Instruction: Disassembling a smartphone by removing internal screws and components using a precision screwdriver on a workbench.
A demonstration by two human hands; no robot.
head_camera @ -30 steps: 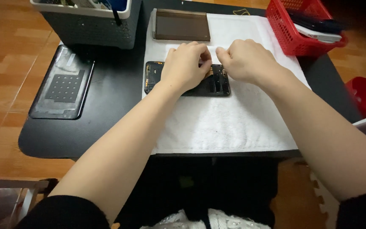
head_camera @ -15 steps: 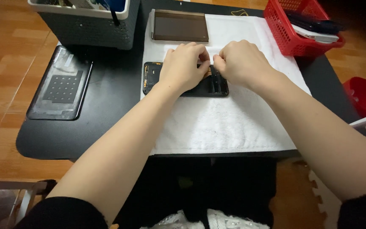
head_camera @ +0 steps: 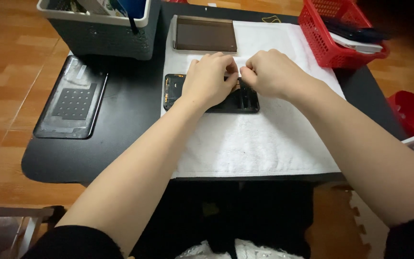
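My left hand (head_camera: 210, 79) and right hand (head_camera: 270, 74) meet over the opened phone (head_camera: 238, 100) on the white towel (head_camera: 255, 139), fingers pinched narrow on something too small to tell.

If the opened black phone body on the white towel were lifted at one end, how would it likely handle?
The opened phone body looks thin and flat, so probably light and fairly stiff, unlikely to roll. Its exposed insides suggest fragility. Lying on the white towel, it probably won't slide easily. Both the left hand and the right hand rest on it.

Red basket (head_camera: 329, 36), grey bin (head_camera: 106, 36), brown tray (head_camera: 204, 34).
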